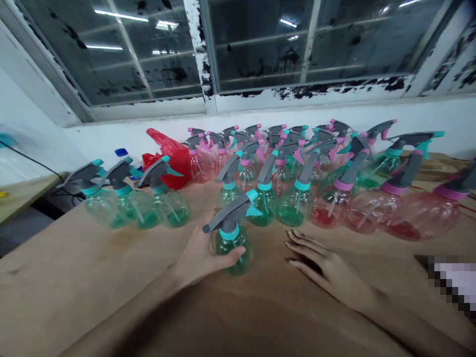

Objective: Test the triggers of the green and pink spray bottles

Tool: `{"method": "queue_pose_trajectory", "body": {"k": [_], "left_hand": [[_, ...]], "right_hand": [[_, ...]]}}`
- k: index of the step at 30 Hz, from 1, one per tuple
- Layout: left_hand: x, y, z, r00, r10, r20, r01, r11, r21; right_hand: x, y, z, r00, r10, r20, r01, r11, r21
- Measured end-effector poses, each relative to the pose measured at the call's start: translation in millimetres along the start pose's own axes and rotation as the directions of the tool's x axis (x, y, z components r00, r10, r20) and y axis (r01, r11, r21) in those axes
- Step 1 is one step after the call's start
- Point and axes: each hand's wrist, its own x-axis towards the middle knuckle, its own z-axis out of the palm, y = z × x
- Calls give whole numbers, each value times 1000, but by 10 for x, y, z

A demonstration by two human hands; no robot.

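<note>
The left hand [199, 258] closes its grip around a green spray bottle [232, 250] on the bench [74, 267]. The right hand [327, 265] lies just beside it, grip spread and empty.

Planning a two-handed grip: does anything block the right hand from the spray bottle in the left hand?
Nothing visible: only the wooden tabletop separates the right hand from the spray bottle in the left hand.

Spray bottles [266, 208] crowd the far half of the table [74, 258], below the window [297, 49]. A plastic bag [167, 161] sits behind the leftmost bottles. One bottle [232, 250] stands nearer, in front of the rows, inside the left hand [199, 258]; the right hand [327, 267] lies on the table just to its right.
</note>
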Motion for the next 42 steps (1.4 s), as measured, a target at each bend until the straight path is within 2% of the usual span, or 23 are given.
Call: {"method": "queue_pose_trajectory", "body": {"k": [3,5,9,13,18,21,24,28,31,34,42], "left_hand": [[-150,-37,-27,997,-45,62,41,997,70],[-242,-47,-62,994,-92,64,83,988,130],[-381,-145,-175,992,-129,9,123,963,239],[-426,-398,-306,974,-192,-116,219,930,295],[-304,-585,-416,953,-226,-201,283,900,330],[-180,-589,-430,960,-149,-236,237,883,406],[-66,-609,-429,961,-75,-266,193,871,453],[54,-664,-449,972,-47,-231,153,871,467],[120,-667,-471,979,-26,-203,127,854,505],[176,-631,-477,983,-4,-186,107,827,551],[303,-611,-455,980,-29,-196,136,821,555]], "right_hand": [[-7,0,5,1000,-2,-6,2,1000,-13],[-10,5,12,1000,-5,-4,5,1000,-31],[17,-12,4,1000,-15,-19,14,997,-74],[149,-155,-70,999,-43,-28,40,994,-99],[509,-541,-250,993,-81,-87,77,996,-45],[801,-764,-336,993,22,-112,-14,998,68],[1076,-890,-348,979,78,-186,-57,991,118],[1328,-930,-286,975,128,-180,-97,981,171],[1445,-926,-238,980,182,-83,-154,952,264],[1541,-918,-194,964,265,21,-257,906,337],[1728,-910,-49,963,271,16,-261,911,321]]}}
